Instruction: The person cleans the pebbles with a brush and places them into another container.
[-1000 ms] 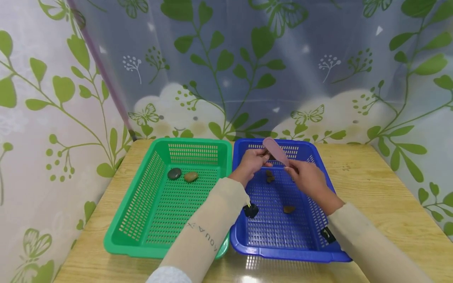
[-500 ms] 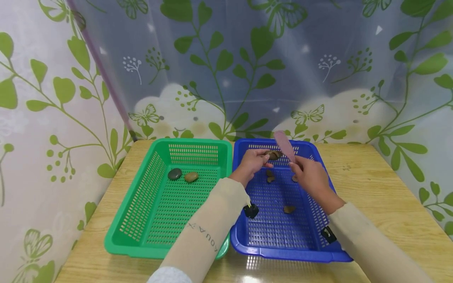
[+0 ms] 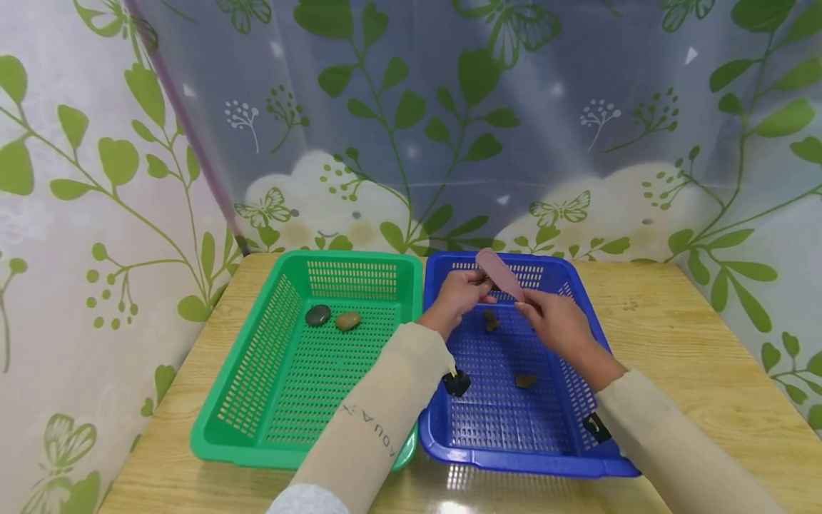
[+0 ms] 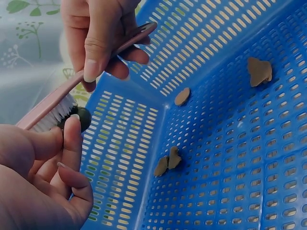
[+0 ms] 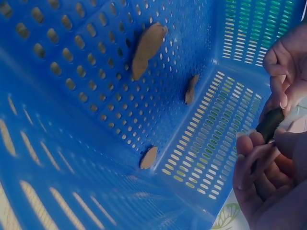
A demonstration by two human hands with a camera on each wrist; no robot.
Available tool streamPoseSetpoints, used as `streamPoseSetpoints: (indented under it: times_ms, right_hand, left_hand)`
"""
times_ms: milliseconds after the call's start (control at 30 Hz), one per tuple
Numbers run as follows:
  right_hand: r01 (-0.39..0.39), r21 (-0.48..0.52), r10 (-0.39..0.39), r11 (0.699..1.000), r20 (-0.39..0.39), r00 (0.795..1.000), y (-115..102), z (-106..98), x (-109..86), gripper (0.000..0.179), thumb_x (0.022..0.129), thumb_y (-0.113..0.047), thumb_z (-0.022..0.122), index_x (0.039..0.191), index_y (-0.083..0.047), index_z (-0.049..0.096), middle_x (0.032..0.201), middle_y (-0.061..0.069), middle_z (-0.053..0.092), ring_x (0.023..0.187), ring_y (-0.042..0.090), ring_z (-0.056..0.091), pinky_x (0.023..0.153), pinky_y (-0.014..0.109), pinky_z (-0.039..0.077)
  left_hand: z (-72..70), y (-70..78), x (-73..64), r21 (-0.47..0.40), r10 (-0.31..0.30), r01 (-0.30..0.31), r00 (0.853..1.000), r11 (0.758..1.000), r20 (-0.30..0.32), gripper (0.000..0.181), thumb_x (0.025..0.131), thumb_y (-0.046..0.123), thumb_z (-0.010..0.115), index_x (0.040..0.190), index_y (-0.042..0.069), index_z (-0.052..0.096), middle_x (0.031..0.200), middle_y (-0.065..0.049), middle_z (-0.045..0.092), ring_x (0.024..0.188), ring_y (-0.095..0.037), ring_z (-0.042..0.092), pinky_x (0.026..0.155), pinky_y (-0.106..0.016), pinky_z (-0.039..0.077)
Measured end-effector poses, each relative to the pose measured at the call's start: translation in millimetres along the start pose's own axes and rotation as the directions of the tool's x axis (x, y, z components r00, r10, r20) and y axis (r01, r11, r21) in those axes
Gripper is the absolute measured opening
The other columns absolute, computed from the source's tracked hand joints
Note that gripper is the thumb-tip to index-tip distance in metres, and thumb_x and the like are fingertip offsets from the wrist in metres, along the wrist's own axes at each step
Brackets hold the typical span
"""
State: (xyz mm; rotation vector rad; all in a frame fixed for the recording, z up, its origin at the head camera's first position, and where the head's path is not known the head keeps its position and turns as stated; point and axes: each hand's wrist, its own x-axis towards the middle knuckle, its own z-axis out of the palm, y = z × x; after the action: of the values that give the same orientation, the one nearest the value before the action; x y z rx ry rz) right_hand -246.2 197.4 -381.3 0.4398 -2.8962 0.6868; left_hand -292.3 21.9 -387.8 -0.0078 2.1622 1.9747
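Over the back of the blue basket (image 3: 523,460), my left hand (image 3: 459,296) pinches a dark, smooth stone (image 4: 84,118) between thumb and fingers. My right hand (image 3: 560,323) grips the handle of a pink brush (image 3: 499,274). In the left wrist view the brush's white bristles (image 4: 57,112) lie against the stone. From the head view the brush head covers most of the stone. Below the hands, brown flat pieces (image 3: 526,381) and a small brown cluster (image 3: 491,321) lie on the basket's floor. Another brown piece (image 4: 183,96) lies near its wall.
A green basket (image 3: 225,453) stands to the left, against the blue one. Inside it lie a dark grey stone (image 3: 317,315) and a tan stone (image 3: 348,321). Both baskets rest on a wooden table (image 3: 681,343). A leaf-patterned curtain (image 3: 411,143) hangs behind.
Half a second ago the brush was raised up and to the right, showing the stone; now it is back down over it. My left hand has stayed in place.
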Motion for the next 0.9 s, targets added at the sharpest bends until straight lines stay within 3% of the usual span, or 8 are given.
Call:
streamPoseSetpoints:
  times_ms: [167, 367, 467, 700, 900]
  right_hand:
    - [-0.035, 0.01, 0.035, 0.999, -0.002, 0.999, 0.1, -2.4, 0.0, 0.025, 0.101, -0.022, 0.054, 0.112, -0.003, 0.065, 0.064, 0.001, 0.052, 0.052, 0.015, 0.045, 0.048, 0.03, 0.034]
    - [-0.095, 0.033, 0.096, 0.995, -0.023, 0.995, 2.1, -5.5, -2.5, 0.024, 0.102, -0.024, 0.053, 0.1, -0.003, 0.065, 0.068, 0.004, 0.063, 0.057, 0.015, 0.057, 0.048, 0.03, 0.038]
    - [-0.102, 0.047, 0.104, 0.994, -0.046, 0.994, 3.6, -4.7, -2.6, 0.025, 0.102, -0.025, 0.052, 0.098, -0.003, 0.064, 0.069, 0.004, 0.064, 0.059, 0.015, 0.06, 0.048, 0.03, 0.039]
    - [-0.005, 0.057, 0.011, 0.998, -0.1, 0.995, 2.9, -1.8, -1.0, 0.021, 0.102, -0.023, 0.052, 0.09, -0.006, 0.059, 0.064, 0.002, 0.056, 0.054, 0.015, 0.051, 0.051, 0.031, 0.037]
    - [0.054, 0.045, -0.05, 0.998, -0.086, 0.995, 0.8, -0.3, 1.0, 0.017, 0.101, -0.021, 0.054, 0.1, -0.006, 0.061, 0.065, 0.001, 0.053, 0.054, 0.014, 0.045, 0.051, 0.03, 0.035]
  left_hand:
    - [0.0, 0.3, 0.7, 0.047, 0.017, -0.019, 0.999, 0.999, 0.041, 0.034, 0.097, 0.009, 0.059, 0.131, 0.007, 0.061, 0.123, -0.009, 0.066, 0.085, -0.022, 0.071, 0.1, -0.035, 0.046]
    - [0.5, -0.4, 1.5, 0.123, 0.011, -0.02, 0.997, 0.992, 0.075, 0.033, 0.097, 0.012, 0.06, 0.129, 0.011, 0.064, 0.115, -0.009, 0.07, 0.086, -0.021, 0.071, 0.107, -0.039, 0.039]
    - [0.5, -0.3, 1.2, 0.114, 0.007, -0.015, 0.997, 0.993, 0.07, 0.032, 0.098, 0.012, 0.058, 0.13, 0.011, 0.064, 0.115, -0.009, 0.07, 0.086, -0.021, 0.072, 0.107, -0.041, 0.038]
    - [-0.3, 1.5, -2.2, 0.004, -0.008, 0.008, 1.0, 1.0, 0.023, 0.034, 0.099, 0.01, 0.057, 0.132, 0.006, 0.06, 0.116, -0.01, 0.069, 0.084, -0.021, 0.071, 0.107, -0.043, 0.038]
    - [-0.9, 1.5, -1.8, -0.027, 0.012, -0.012, 1.0, 1.0, -0.006, 0.031, 0.099, 0.011, 0.057, 0.129, 0.006, 0.063, 0.116, -0.011, 0.069, 0.082, -0.021, 0.071, 0.098, -0.037, 0.047]
